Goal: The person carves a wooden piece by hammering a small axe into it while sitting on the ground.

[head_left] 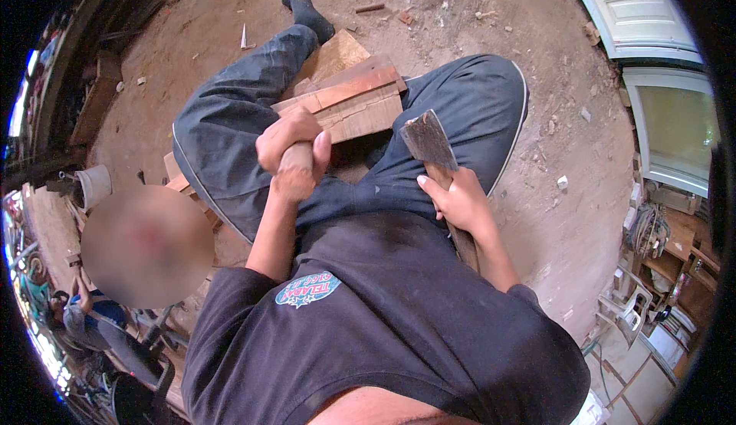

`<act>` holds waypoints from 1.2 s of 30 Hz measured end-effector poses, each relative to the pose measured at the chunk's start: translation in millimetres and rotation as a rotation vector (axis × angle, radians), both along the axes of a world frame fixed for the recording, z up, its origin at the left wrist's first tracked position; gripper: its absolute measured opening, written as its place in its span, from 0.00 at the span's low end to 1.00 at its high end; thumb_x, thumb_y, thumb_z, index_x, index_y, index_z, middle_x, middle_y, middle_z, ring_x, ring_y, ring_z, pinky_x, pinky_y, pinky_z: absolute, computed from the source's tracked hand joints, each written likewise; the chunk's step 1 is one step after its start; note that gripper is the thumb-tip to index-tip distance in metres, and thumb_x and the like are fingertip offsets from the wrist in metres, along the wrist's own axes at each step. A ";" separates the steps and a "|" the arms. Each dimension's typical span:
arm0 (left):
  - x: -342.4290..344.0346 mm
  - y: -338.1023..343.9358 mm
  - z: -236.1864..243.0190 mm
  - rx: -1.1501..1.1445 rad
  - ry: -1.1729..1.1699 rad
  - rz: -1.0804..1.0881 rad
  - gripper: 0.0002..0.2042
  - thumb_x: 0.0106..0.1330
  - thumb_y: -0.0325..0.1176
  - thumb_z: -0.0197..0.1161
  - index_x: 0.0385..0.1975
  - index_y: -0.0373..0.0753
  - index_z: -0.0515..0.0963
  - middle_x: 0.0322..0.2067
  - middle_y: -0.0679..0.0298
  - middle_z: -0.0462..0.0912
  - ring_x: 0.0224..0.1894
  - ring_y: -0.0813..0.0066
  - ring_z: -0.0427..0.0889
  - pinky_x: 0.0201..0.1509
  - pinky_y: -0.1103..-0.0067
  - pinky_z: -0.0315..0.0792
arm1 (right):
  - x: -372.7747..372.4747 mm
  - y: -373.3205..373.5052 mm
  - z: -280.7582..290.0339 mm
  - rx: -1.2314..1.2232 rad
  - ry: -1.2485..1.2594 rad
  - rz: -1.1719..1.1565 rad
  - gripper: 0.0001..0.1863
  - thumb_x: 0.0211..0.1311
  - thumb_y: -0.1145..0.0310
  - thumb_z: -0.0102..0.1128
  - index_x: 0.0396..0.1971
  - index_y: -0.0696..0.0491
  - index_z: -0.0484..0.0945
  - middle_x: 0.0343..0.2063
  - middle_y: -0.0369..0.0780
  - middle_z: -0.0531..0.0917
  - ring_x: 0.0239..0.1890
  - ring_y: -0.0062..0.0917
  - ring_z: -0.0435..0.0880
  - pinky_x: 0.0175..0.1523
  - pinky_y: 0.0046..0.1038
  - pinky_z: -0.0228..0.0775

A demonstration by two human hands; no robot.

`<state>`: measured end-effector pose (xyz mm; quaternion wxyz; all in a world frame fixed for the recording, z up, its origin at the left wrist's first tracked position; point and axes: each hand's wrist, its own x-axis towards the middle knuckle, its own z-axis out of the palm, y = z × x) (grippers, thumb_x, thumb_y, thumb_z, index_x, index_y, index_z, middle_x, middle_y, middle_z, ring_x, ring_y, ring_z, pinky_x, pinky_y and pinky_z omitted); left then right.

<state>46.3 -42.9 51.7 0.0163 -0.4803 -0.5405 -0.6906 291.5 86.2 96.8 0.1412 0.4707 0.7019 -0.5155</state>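
My left hand (290, 143) is wrapped around a short, rounded piece of wood (297, 157) that looks like a handle; its other end is hidden. In my right hand (462, 201) is a hatchet, its dark, worn metal head (429, 143) pointing up and away from me. The hatchet's wooden handle (463, 247) runs back below the hand beside my body. Beyond my left hand, between my bent legs, lie stacked wooden boards (360, 114), the nearest with a crack along it. Neither tool touches the boards as far as I can see.
A paler board (337, 55) lies by my outstretched foot on the dirt floor. Wood scraps (370, 8) and rubble are scattered around. A white bucket (95, 186) and another person (100, 314) are at left. White-framed panels (671, 126), coiled wire (650, 231) and shelving stand right.
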 end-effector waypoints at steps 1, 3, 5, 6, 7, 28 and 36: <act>-0.3 -10.2 0.9 -0.031 -0.020 -0.048 0.07 0.58 0.21 0.59 0.20 0.35 0.70 0.17 0.59 0.73 0.18 0.68 0.73 0.26 0.76 0.68 | 2.8 -0.3 -3.9 0.063 0.030 0.029 0.21 0.61 0.57 0.61 0.25 0.63 0.77 0.18 0.52 0.79 0.23 0.42 0.83 0.31 0.37 0.73; -6.4 -16.4 -9.0 0.146 -0.179 -0.095 0.06 0.60 0.21 0.57 0.22 0.35 0.69 0.19 0.60 0.72 0.20 0.69 0.70 0.29 0.75 0.68 | -0.9 -0.9 -7.8 0.114 0.077 0.061 0.20 0.60 0.56 0.61 0.26 0.63 0.78 0.21 0.55 0.80 0.28 0.49 0.83 0.34 0.39 0.73; -9.7 -21.2 -17.2 0.141 -0.367 0.015 0.09 0.62 0.24 0.55 0.21 0.37 0.64 0.18 0.62 0.68 0.20 0.74 0.63 0.28 0.75 0.64 | -2.8 -1.7 -5.0 0.105 0.111 0.041 0.20 0.59 0.56 0.62 0.28 0.62 0.79 0.25 0.57 0.79 0.35 0.53 0.80 0.38 0.41 0.72; -12.3 -19.1 -16.4 0.157 -0.402 0.005 0.09 0.62 0.26 0.54 0.22 0.38 0.63 0.18 0.63 0.66 0.21 0.75 0.62 0.28 0.75 0.62 | -3.3 -2.0 -3.5 0.099 0.122 0.030 0.19 0.59 0.56 0.62 0.29 0.61 0.79 0.26 0.58 0.79 0.37 0.55 0.79 0.39 0.42 0.72; -13.2 -16.2 -18.9 0.177 -0.442 0.007 0.09 0.62 0.26 0.54 0.22 0.38 0.63 0.18 0.63 0.66 0.21 0.75 0.62 0.28 0.76 0.62 | -3.2 -2.4 -3.0 0.132 0.128 0.032 0.19 0.59 0.56 0.61 0.28 0.61 0.79 0.26 0.57 0.79 0.37 0.54 0.80 0.39 0.42 0.72; -42.6 34.3 -48.0 0.054 -0.562 -0.025 0.09 0.63 0.27 0.55 0.22 0.38 0.64 0.17 0.63 0.68 0.20 0.77 0.64 0.27 0.78 0.63 | -3.1 3.7 -4.3 0.193 0.186 0.082 0.18 0.60 0.59 0.62 0.26 0.61 0.78 0.23 0.55 0.79 0.30 0.53 0.80 0.34 0.40 0.70; -44.7 38.1 -55.5 -0.025 -0.537 0.006 0.09 0.61 0.27 0.53 0.20 0.40 0.63 0.18 0.63 0.67 0.20 0.75 0.63 0.27 0.76 0.62 | -5.4 3.9 -5.1 0.182 0.175 0.069 0.18 0.60 0.59 0.63 0.26 0.62 0.78 0.23 0.55 0.80 0.30 0.52 0.81 0.34 0.40 0.71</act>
